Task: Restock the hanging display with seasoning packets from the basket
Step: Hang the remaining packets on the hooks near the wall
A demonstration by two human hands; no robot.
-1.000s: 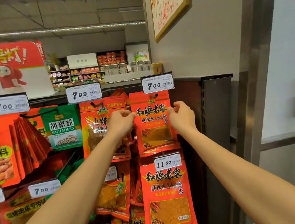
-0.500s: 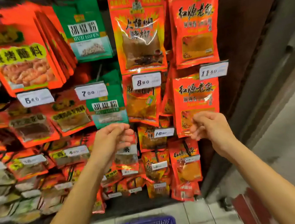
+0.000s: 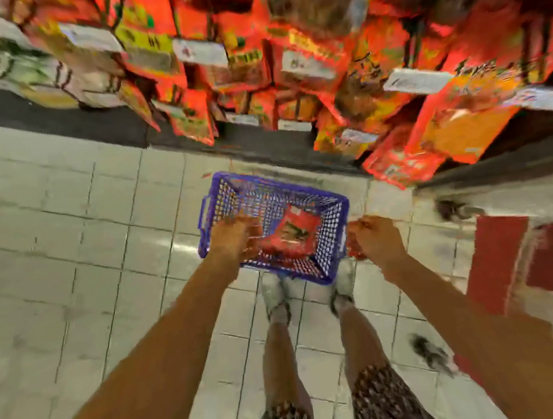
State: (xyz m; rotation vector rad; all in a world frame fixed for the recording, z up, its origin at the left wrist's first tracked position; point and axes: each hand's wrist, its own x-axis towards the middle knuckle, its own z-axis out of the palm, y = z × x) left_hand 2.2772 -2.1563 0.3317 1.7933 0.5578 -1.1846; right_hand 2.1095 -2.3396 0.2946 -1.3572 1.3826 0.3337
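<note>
Red packet (image 3: 290,233) in basket (image 3: 333,254); left hand (image 3: 233,236) over it; both hands' finger state unclear.

The basket (image 3: 328,255) is set on the floor (image 3: 64,233) before the feet (image 3: 275,299), a seasoning packet (image 3: 293,231) lying inside. The hanging display (image 3: 285,53) is found beyond it.

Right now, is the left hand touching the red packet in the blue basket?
Cannot tell. In the blurred head view the left hand overlaps the basket beside the red packet, but neither contact nor gap shows plainly.
</note>
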